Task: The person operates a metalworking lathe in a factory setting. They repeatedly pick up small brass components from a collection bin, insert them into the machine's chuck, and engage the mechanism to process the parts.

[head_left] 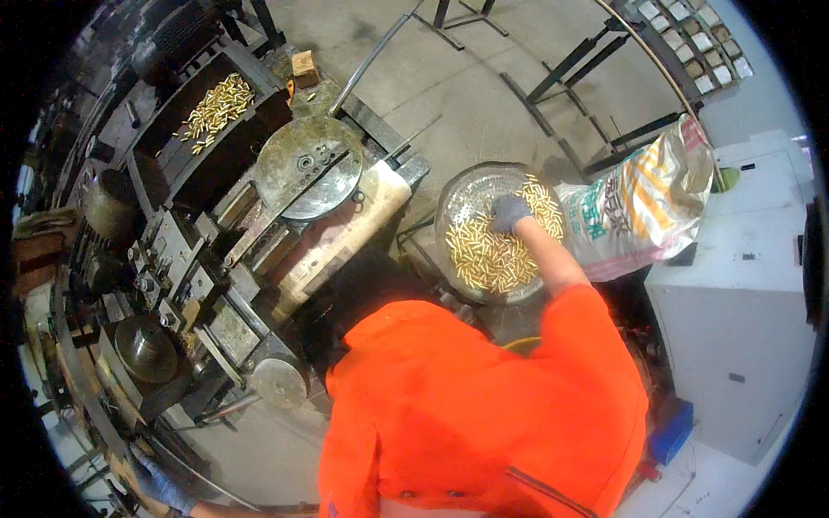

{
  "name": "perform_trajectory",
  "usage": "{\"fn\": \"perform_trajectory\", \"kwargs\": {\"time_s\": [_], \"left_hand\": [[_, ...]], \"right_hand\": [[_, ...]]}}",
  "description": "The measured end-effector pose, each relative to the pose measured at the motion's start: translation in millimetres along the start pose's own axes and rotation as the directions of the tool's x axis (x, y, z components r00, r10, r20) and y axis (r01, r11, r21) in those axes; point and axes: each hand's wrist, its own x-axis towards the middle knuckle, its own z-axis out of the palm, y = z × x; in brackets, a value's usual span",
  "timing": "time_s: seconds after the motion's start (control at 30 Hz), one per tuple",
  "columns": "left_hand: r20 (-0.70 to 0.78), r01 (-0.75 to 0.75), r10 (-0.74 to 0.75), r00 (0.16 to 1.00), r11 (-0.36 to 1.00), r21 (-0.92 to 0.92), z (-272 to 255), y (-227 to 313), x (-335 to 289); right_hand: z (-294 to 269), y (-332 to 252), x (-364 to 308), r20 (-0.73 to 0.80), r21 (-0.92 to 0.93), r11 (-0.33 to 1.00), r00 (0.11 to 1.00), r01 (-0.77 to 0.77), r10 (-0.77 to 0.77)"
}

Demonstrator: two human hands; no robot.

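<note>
My right hand [511, 213], in a grey glove, reaches into a round perforated metal basin [462, 192]. It rests on a heap of small brass-coloured cylindrical pieces [492, 259]; its fingers are partly hidden, so I cannot tell whether it grips any. Far off at the lower left, my left hand [166, 486] wears a blue-grey glove. Its fingers are stretched out beside the curved edge of the machine [229, 332], and nothing shows in them. More brass pieces [220, 110] lie in a dark metal tray at the machine's far end.
A round metal disc [309, 168] sits on the machine, left of the basin. Right of the basin leans a printed woven sack [643, 203], with a white cabinet [734, 302] beside it. A blue box [672, 432] is low at the right. Dark metal frames [574, 69] stand on the floor beyond.
</note>
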Motion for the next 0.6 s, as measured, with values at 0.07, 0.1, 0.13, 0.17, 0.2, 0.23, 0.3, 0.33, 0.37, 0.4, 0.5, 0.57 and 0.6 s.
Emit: {"fn": "perform_trajectory", "kwargs": {"time_s": [0.07,0.1,0.13,0.17,0.2,0.23,0.3,0.33,0.37,0.4,0.5,0.57,0.6], "left_hand": [[0.047,0.045,-0.043,0.998,0.998,-0.045,-2.1,5.1,2.7],[0.1,0.082,-0.075,0.992,0.995,-0.061,-10.4,30.3,9.1],[0.153,0.121,-0.109,0.982,0.99,-0.07,-17.2,44.6,11.4],[0.115,0.141,-0.126,0.985,0.982,-0.125,-11.7,34.8,7.9],[0.076,0.16,-0.148,0.986,0.97,-0.181,-1.7,21.4,2.0],[0.037,0.175,-0.171,0.985,0.956,-0.237,5.0,6.9,-3.6],[0.101,0.221,-0.204,0.974,0.953,-0.206,4.8,5.4,-5.2],[0.133,0.243,-0.22,0.966,0.951,-0.19,4.5,4.8,-5.9],[0.105,0.175,-0.158,0.982,0.968,-0.182,3.5,8.8,-7.1],[0.077,0.105,-0.093,0.993,0.979,-0.173,2.2,14.0,-9.5],[0.055,0.149,-0.14,0.989,0.961,-0.232,1.2,19.5,-12.7],[0.087,0.227,-0.21,0.974,0.872,-0.435,8.2,13.3,-15.2],[0.115,0.246,-0.221,0.968,0.773,-0.585,16.4,3.4,-19.8]], "right_hand": [[-3.3,-1.6,-6.5,-0.021,0.051,0.998,0.999,-0.025,0.026],[0.1,-1.1,-6.1,-0.026,0.049,0.998,0.999,-0.041,0.042],[3.5,-1.0,-4.3,-0.031,0.047,0.998,0.998,-0.051,0.053],[6.4,-2.6,-2.4,-0.022,0.038,0.997,0.997,-0.066,0.067],[7.8,-5.7,1.2,-0.017,0.028,0.996,0.997,-0.079,0.08],[7.9,-7.5,3.1,-0.012,0.017,0.996,0.996,-0.093,0.093],[0.2,-9.4,-5.1,-0.023,0.042,0.996,0.996,-0.082,0.083],[-2.9,-9.5,-8.2,-0.028,0.055,0.996,0.997,-0.077,0.078],[2.7,-4.0,-4.3,0.012,0.124,0.991,0.998,-0.055,0.053],[7.4,1.8,-2.6,-0.02,0.235,0.97,0.997,-0.062,0.068],[23.0,17.5,-2.1,-0.068,0.614,0.783,0.981,-0.102,0.181],[30.7,22.2,-9.8,-0.139,0.709,0.698,0.951,-0.098,0.275],[26.7,18.4,-17.1,-0.171,0.753,0.653,0.932,-0.085,0.32]]}}
